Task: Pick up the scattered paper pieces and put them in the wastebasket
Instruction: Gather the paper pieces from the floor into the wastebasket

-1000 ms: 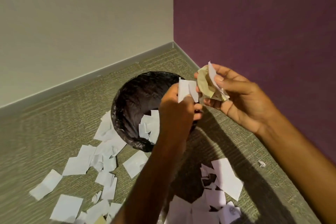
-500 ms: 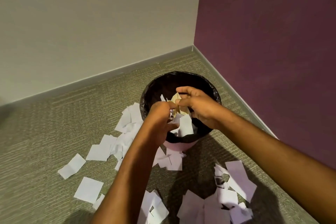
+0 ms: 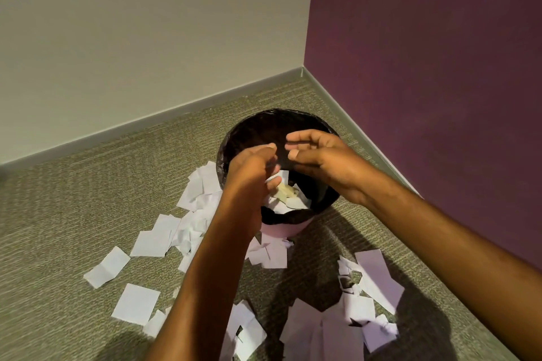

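The wastebasket (image 3: 265,123), lined with a black bag, stands on the carpet in the room corner. White and tan paper pieces (image 3: 289,193) lie at its bottom. Both my hands hover over its opening. My left hand (image 3: 252,164) has loosely curled fingers and holds nothing. My right hand (image 3: 319,155) is beside it, fingers relaxed and spread, also holding nothing. Several white paper pieces (image 3: 152,242) lie scattered on the carpet left of the basket, and more paper pieces (image 3: 371,287) lie in front of it on the right.
A beige wall (image 3: 146,38) runs along the left and a purple wall (image 3: 425,67) close on the right, meeting behind the basket. Grey baseboard (image 3: 146,123) edges the carpet.
My hands carried white and tan paper over the basket and let it go; the pieces now lie inside. Both hands have opened above the rim.
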`<state>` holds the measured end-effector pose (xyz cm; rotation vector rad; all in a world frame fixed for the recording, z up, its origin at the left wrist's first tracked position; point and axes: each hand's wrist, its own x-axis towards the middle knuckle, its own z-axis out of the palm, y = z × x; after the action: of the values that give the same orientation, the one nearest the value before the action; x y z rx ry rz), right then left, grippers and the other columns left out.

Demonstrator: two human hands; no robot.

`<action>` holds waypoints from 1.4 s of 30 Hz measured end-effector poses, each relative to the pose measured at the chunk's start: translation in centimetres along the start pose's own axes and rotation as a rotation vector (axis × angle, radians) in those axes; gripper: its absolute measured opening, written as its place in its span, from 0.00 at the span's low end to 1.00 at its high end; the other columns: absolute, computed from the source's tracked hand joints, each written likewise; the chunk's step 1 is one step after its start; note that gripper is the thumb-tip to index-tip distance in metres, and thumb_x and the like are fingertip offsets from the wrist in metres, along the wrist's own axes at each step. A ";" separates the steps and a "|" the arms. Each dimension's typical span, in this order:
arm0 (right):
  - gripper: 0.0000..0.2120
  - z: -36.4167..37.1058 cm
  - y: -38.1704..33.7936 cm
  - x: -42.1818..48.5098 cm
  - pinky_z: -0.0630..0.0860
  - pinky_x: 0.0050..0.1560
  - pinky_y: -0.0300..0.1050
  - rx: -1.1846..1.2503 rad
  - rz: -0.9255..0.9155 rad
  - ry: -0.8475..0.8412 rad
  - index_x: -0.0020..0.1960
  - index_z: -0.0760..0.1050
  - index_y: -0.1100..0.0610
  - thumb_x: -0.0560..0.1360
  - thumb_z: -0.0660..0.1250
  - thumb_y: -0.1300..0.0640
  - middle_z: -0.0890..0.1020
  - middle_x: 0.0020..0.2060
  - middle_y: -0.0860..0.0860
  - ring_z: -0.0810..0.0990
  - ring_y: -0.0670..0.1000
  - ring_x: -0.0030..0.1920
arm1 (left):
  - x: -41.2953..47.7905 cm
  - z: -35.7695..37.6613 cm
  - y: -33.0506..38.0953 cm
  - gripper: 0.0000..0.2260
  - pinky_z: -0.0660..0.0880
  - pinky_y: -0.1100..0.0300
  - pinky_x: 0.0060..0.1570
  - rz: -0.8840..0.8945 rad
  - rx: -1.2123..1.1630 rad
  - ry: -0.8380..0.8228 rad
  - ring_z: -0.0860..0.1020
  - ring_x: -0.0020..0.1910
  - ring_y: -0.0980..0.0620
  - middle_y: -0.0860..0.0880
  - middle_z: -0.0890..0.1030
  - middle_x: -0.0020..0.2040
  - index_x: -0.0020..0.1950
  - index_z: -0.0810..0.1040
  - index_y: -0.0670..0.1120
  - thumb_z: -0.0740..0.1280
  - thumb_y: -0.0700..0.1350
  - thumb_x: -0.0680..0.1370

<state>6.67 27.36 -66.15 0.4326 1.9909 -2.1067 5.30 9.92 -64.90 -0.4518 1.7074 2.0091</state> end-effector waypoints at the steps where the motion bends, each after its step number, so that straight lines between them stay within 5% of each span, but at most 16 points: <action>1: 0.17 -0.6 -0.4 -0.8 0.81 0.69 0.54 0.037 -0.009 -0.010 0.69 0.80 0.57 0.81 0.70 0.67 0.85 0.65 0.57 0.86 0.55 0.64 | -1.0 0.5 0.3 0.10 0.82 0.49 0.58 0.023 -0.015 -0.027 0.85 0.54 0.46 0.44 0.88 0.53 0.61 0.83 0.45 0.68 0.48 0.84; 6: 0.14 -5.1 -0.6 -5.2 0.85 0.58 0.51 0.103 -0.051 0.001 0.68 0.80 0.60 0.83 0.68 0.66 0.89 0.55 0.57 0.88 0.55 0.56 | -4.8 3.9 -0.5 0.11 0.74 0.55 0.39 0.098 0.005 -0.308 0.76 0.32 0.49 0.44 0.80 0.35 0.54 0.82 0.39 0.64 0.45 0.87; 13: 0.12 -13.6 6.2 -9.4 0.87 0.51 0.46 0.171 0.011 0.267 0.65 0.81 0.62 0.83 0.67 0.66 0.88 0.57 0.61 0.88 0.55 0.51 | -4.7 8.7 -7.6 0.11 0.78 0.55 0.43 -0.043 0.295 -0.659 0.83 0.40 0.47 0.45 0.85 0.41 0.58 0.84 0.45 0.66 0.50 0.86; 17: 0.10 -18.1 13.5 -10.4 0.87 0.50 0.46 0.120 0.126 0.460 0.63 0.82 0.61 0.83 0.69 0.66 0.88 0.56 0.61 0.88 0.58 0.53 | -1.0 9.9 -16.0 0.09 0.81 0.48 0.52 0.006 0.606 -0.543 0.86 0.47 0.48 0.49 0.89 0.47 0.52 0.86 0.52 0.70 0.51 0.75; 22: 0.12 -22.1 23.0 -11.8 0.79 0.48 0.45 -0.458 0.173 0.537 0.51 0.85 0.51 0.80 0.71 0.68 0.88 0.47 0.50 0.85 0.53 0.48 | 1.6 9.1 -23.5 0.19 0.79 0.53 0.63 0.164 0.946 -0.460 0.83 0.60 0.50 0.49 0.85 0.63 0.69 0.83 0.48 0.73 0.42 0.77; 26: 0.21 -23.6 28.7 -12.8 0.80 0.56 0.52 -0.991 0.178 0.403 0.65 0.83 0.59 0.73 0.74 0.69 0.84 0.56 0.57 0.83 0.60 0.56 | 3.0 7.8 -28.9 0.28 0.75 0.48 0.69 0.321 1.104 -0.455 0.78 0.67 0.44 0.44 0.81 0.68 0.73 0.79 0.48 0.72 0.46 0.72; 29: 0.24 -23.9 31.7 -13.1 0.83 0.51 0.60 -1.151 0.163 0.390 0.65 0.81 0.62 0.69 0.74 0.69 0.82 0.55 0.61 0.82 0.67 0.54 | 3.4 7.5 -31.2 0.24 0.75 0.46 0.68 0.359 1.262 -0.439 0.76 0.68 0.42 0.46 0.79 0.70 0.72 0.80 0.49 0.70 0.49 0.75; 34: 0.13 -23.3 33.6 -12.8 0.81 0.40 0.58 -1.286 0.091 0.459 0.58 0.81 0.58 0.75 0.70 0.66 0.80 0.50 0.57 0.79 0.63 0.50 | 3.7 7.3 -31.8 0.21 0.75 0.48 0.68 0.459 1.344 -0.445 0.73 0.70 0.42 0.46 0.77 0.72 0.71 0.80 0.48 0.69 0.39 0.78; 37: 0.12 -22.5 33.1 -12.8 0.80 0.36 0.57 -1.289 0.084 0.456 0.52 0.81 0.58 0.72 0.71 0.71 0.79 0.47 0.55 0.79 0.62 0.48 | 3.7 7.3 -31.7 0.18 0.79 0.46 0.59 0.502 1.366 -0.405 0.75 0.63 0.41 0.45 0.78 0.65 0.67 0.82 0.49 0.68 0.38 0.78; 42: 0.15 -19.9 32.1 -12.4 0.77 0.40 0.49 -0.983 0.086 0.558 0.54 0.83 0.59 0.72 0.69 0.74 0.79 0.45 0.53 0.80 0.55 0.42 | 4.3 7.0 -31.7 0.08 0.78 0.49 0.52 0.485 1.299 -0.393 0.78 0.58 0.43 0.45 0.79 0.60 0.55 0.85 0.45 0.69 0.38 0.79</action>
<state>30.81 44.48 -92.69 0.9107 2.8903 -0.7671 19.20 21.29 -92.35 0.7831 2.4768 0.7208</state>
